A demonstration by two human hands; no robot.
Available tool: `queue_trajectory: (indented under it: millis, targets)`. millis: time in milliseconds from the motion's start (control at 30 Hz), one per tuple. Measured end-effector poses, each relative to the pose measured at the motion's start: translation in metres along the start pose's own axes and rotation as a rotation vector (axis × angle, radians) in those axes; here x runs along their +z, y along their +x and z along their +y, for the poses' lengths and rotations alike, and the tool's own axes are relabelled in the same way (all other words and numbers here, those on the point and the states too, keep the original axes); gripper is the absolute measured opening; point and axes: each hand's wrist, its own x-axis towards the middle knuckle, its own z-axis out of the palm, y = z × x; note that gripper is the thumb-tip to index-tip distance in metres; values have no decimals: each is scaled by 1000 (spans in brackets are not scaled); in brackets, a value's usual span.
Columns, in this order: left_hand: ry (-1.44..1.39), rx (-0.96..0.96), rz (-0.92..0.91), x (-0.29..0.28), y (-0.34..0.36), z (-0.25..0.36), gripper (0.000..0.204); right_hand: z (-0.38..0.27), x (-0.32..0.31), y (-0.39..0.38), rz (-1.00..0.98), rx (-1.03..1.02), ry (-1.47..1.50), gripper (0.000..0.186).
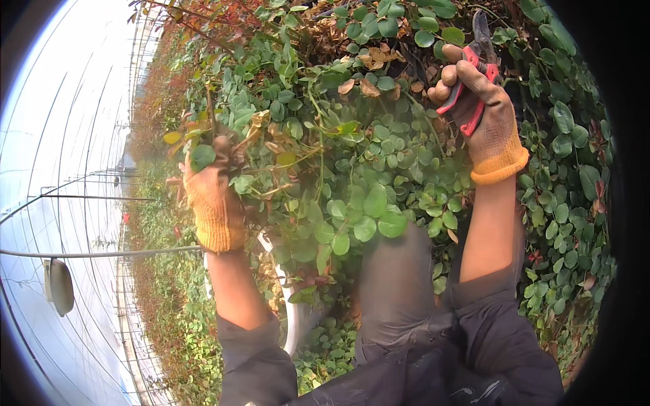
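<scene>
My right hand [484,111], in an orange work glove with a dirty brown coating, is closed round a pair of pruning shears [476,111] with red handles. The dark blades point up and away, and the handles look spread. On the left, my left hand [213,183], gloved alike, is closed among the stems. A clump of cut-looking stems and dry leaves [252,132] comes out of its grip, with a green leaf lying over the fingers. Between the hands hang leafy green rose-like stems [352,216], slightly blurred.
Dense green foliage [562,223] fills the right side and surrounds my legs. A white curved pipe [292,304] rises beside my left forearm. Farther left are a thin horizontal bar [101,253], a hanging grey lamp-like fixture [61,287] and a translucent greenhouse wall [61,135].
</scene>
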Motion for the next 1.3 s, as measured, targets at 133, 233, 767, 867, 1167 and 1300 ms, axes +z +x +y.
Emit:
queue_trajectory:
  millis: [133,233,767,867,1167,1300]
  targets:
    - [96,-114,-184,94,15,-62,44,3,10,-10,191,35,-50,39]
    - [86,-256,-337,163,6,-84,67,-5,17,-32,248,-1,-241,40]
    - [-174,164,-290,42,-10,-66,56,-34,8,-58,305,-120,-197,38]
    - [82,374,-85,-81,-13,-7,50,-24,4,-52,292,-84,-178,38]
    - [-233,287,223,-350,-19,63,68,-11,-20,-34,260,-60,-157,39]
    - [329,87,403,-374,-47,-38,50,-4,-29,-29,255,-61,-173,40]
